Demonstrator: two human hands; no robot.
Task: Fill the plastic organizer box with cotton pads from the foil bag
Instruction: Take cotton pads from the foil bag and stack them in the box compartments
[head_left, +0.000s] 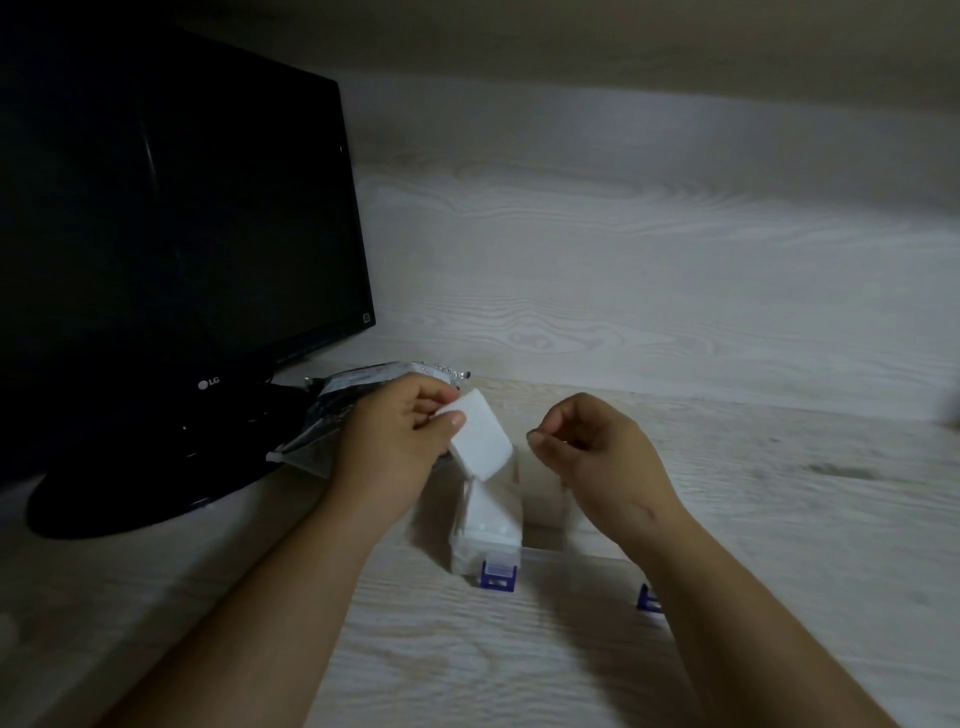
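Observation:
My left hand (387, 447) pinches a stack of white square cotton pads (480, 441) between thumb and fingers, holding it tilted just above the clear plastic organizer box (543, 512). The box has blue latches (497, 574) at its front and white pads (485, 525) in its left compartment. Behind my left hand, against the monitor base, lies the crinkled silver foil bag (337, 410). To the right of the stack hovers my right hand (592, 449), over the box, with its fingers curled and nothing held.
A black LG monitor (171, 228) on a round base (140, 493) stands at the left. The pale wood-grain desk (727, 493) runs back to a matching wall panel. A second blue latch (649, 600) shows beside my right forearm.

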